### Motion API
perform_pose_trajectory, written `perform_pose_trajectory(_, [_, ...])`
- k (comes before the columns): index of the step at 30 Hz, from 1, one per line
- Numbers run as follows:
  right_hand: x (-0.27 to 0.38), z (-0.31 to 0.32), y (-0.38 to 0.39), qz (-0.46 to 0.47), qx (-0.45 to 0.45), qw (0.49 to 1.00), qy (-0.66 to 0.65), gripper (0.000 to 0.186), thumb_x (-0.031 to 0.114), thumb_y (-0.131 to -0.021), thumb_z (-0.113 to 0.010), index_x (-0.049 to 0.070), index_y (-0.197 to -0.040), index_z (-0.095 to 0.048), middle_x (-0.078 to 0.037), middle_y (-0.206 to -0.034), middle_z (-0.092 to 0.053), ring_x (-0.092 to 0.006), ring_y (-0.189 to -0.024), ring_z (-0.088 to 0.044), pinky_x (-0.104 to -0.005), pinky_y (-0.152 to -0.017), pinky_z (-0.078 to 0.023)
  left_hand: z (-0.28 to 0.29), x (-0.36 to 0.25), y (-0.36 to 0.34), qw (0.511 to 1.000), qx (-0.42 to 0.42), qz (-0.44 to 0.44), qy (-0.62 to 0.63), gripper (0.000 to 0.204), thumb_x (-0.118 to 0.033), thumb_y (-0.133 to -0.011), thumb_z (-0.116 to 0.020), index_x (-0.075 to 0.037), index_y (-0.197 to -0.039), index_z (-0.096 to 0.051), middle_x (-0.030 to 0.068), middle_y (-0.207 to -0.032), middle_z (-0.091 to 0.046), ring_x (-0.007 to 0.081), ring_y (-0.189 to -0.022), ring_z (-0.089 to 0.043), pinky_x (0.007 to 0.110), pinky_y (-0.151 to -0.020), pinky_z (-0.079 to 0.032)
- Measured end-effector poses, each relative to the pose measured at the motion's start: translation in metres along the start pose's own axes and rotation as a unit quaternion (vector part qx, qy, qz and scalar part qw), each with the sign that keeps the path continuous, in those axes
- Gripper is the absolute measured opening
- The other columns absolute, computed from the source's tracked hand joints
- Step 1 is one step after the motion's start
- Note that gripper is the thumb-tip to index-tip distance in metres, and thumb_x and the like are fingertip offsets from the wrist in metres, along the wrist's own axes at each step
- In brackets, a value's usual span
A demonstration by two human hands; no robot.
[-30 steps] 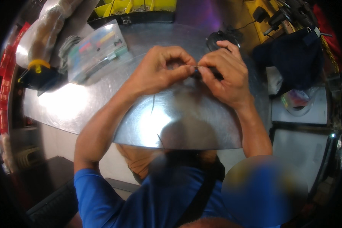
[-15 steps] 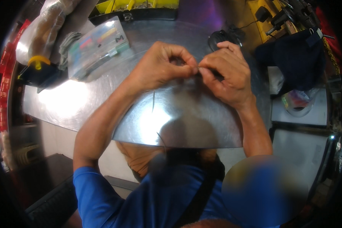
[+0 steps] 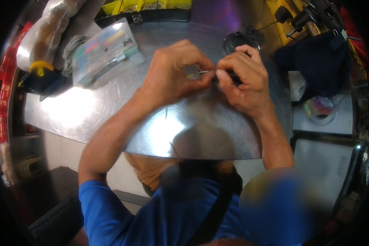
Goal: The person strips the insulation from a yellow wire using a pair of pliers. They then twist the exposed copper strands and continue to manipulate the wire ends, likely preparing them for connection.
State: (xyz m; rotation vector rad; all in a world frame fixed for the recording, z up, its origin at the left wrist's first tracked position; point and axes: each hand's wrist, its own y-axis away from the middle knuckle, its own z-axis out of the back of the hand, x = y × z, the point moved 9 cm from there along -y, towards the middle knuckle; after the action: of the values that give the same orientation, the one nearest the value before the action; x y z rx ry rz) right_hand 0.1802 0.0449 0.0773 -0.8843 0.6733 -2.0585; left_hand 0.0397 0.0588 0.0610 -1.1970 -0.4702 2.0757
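Observation:
Over the metal table, my left hand (image 3: pixel 170 76) and my right hand (image 3: pixel 248 80) meet with their fingertips almost touching. Both pinch a thin wire (image 3: pixel 204 71), whose pale stretch shows inside the loop of my left thumb and fingers. A small yellowish bit (image 3: pixel 190 76) is visible in that loop, too small to name. Below my left wrist a thin dark strand (image 3: pixel 166 111) shows against the table; another strand (image 3: pixel 174 148) curves at the near edge. Whether these belong to the same wire I cannot tell. My right fingertips hide the wire's other end.
A clear organizer case (image 3: pixel 104 53) lies left of my hands, beside grey gloves (image 3: pixel 72 51). Behind it stands a black box with yellow compartments (image 3: pixel 143 15). A coiled black cable (image 3: pixel 235 41) rests beyond my right hand. Dark cloth (image 3: pixel 322 61) hangs at the right.
My left hand has turned and its finger loop has widened, so the pale wire and yellowish bit now show. My right hand has barely moved.

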Motion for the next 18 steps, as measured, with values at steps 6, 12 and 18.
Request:
perform_pose_trajectory(6, [0.001, 0.001, -0.001, -0.003, -0.008, 1.000, 0.002, 0.003, 0.010, -0.088, -0.070, 0.010, -0.085, -0.070, 0.001, -0.070, -0.065, -0.0146, -0.064, -0.062, -0.0422, -0.095, -0.044, 0.001, -0.001, 0.001, 1.000, -0.013, 0.009, 0.009, 0.012, 0.000, -0.078, -0.081, -0.005, -0.087, -0.077, 0.0050, -0.088, -0.076, 0.0171, -0.083, -0.070, 0.032, -0.077, -0.056])
perform_pose_trajectory(12, [0.001, 0.001, 0.000, -0.005, -0.014, 1.000, 0.004, 0.005, 0.012, -0.089, -0.070, 0.011, -0.084, -0.070, 0.002, -0.071, -0.066, -0.0139, -0.064, -0.062, -0.0429, -0.097, -0.043, 0.000, 0.004, 0.002, 0.997, -0.002, 0.062, 0.034, 0.011, 0.000, -0.079, -0.080, -0.006, -0.087, -0.077, 0.0044, -0.088, -0.076, 0.0161, -0.082, -0.069, 0.032, -0.076, -0.054])
perform_pose_trajectory(18, [-0.001, -0.001, 0.001, -0.021, -0.010, 1.000, -0.016, 0.006, 0.011, -0.089, -0.069, 0.011, -0.084, -0.069, 0.002, -0.072, -0.066, -0.0142, -0.064, -0.061, -0.0445, -0.099, -0.042, 0.002, -0.010, -0.001, 0.998, -0.023, -0.060, -0.028, 0.018, 0.003, -0.072, -0.080, -0.007, -0.085, -0.074, 0.0037, -0.087, -0.073, 0.0185, -0.084, -0.069, 0.032, -0.074, -0.056])
